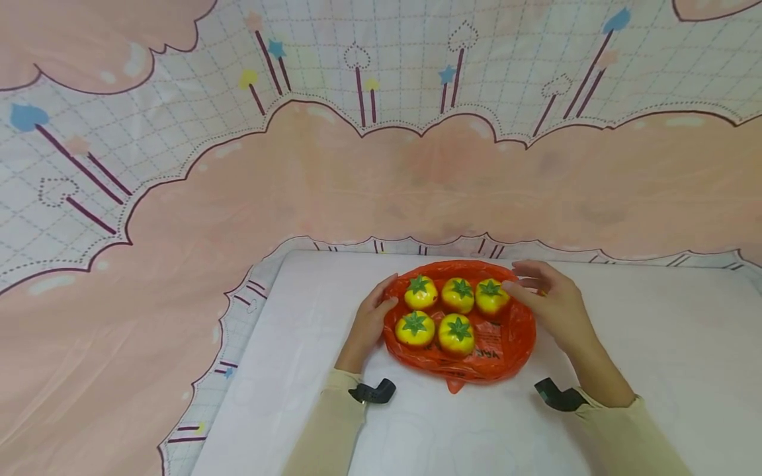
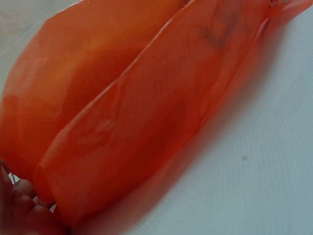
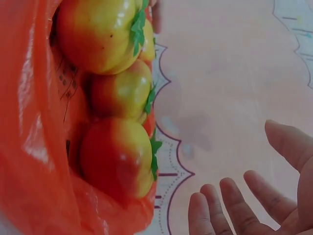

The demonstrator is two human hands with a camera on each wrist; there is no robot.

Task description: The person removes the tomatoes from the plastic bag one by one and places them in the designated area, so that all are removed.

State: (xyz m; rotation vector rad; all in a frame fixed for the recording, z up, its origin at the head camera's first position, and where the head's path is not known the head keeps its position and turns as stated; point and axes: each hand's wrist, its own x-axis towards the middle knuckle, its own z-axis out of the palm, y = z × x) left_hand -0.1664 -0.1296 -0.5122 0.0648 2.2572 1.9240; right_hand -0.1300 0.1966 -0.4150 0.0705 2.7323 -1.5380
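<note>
A red plastic bag [image 1: 516, 344] with dark print lies spread open on the white table. Inside it sit several yellow-and-red tomato-like fruits [image 1: 457, 336] with green star-shaped leaf tops. My left hand [image 1: 370, 320] holds the bag's left rim, thumb on the inner side; in the left wrist view only part of the left hand [image 2: 24, 213] shows, at the bag's edge. My right hand [image 1: 553, 304] is over the bag's right rim, near the rightmost upper fruit [image 1: 491, 299]. In the right wrist view the right hand [image 3: 254, 210] has spread fingers and holds nothing.
The white table [image 1: 286, 317] extends to both sides of the bag. Behind it hangs a pink and white cloth [image 1: 381, 185] printed with scallops and candle shapes. A dark strap piece [image 1: 374, 391] sits at the left wrist, another [image 1: 559, 396] at the right.
</note>
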